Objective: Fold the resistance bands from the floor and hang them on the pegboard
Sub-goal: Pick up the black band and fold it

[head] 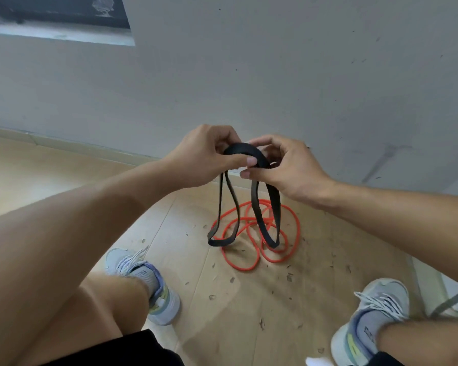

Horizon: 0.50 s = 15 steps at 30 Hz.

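A flat black resistance band is bunched at its top between both my hands, and its two loops hang down just above the floor. My left hand grips the bunched top from the left, thumb pressed over it. My right hand pinches the same fold from the right. Below the hanging loops a thin orange resistance band lies in tangled coils on the wooden floor. No pegboard shows in this view.
A grey wall rises just beyond the bands, with a pale skirting strip at its foot. My two feet in light sneakers, the left one and the right one, stand either side. Small dark debris is scattered over the floor.
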Tool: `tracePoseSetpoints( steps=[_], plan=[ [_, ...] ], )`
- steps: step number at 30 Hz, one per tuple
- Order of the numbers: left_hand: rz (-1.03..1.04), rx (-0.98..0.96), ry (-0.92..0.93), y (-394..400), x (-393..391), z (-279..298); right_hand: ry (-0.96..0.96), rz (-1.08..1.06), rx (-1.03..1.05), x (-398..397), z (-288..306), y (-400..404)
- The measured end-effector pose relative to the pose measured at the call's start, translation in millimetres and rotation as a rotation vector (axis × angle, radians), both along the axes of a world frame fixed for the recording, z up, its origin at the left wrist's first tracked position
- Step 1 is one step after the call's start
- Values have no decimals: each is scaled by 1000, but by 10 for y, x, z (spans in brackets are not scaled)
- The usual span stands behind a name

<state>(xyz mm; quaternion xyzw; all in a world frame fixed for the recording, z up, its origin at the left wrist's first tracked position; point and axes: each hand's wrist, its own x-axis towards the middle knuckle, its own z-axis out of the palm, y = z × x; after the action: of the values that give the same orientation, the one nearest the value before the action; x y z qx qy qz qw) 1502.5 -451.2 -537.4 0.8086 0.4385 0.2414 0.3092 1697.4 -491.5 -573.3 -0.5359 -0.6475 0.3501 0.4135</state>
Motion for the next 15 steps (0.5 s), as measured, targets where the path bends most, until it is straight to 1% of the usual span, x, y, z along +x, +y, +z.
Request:
tracePoseSetpoints(
  steps=[2,5,9,12,15],
  plan=[
    [13,18,-3,11,-9,34,-21,-10,-44,12,-13,14],
    [8,-16,-34,0,-21,94,-116,27,-149,32,-68,32],
    [18,-113,-172,-30,7,151,-123,105,-284,-15,-169,0],
    [16,-141,-218,-49,37,192,-99,134,-284,-52,-209,14],
    [-5,-148,-208,-87,57,206,-107,140,-260,-97,-246,12]
  ],
)
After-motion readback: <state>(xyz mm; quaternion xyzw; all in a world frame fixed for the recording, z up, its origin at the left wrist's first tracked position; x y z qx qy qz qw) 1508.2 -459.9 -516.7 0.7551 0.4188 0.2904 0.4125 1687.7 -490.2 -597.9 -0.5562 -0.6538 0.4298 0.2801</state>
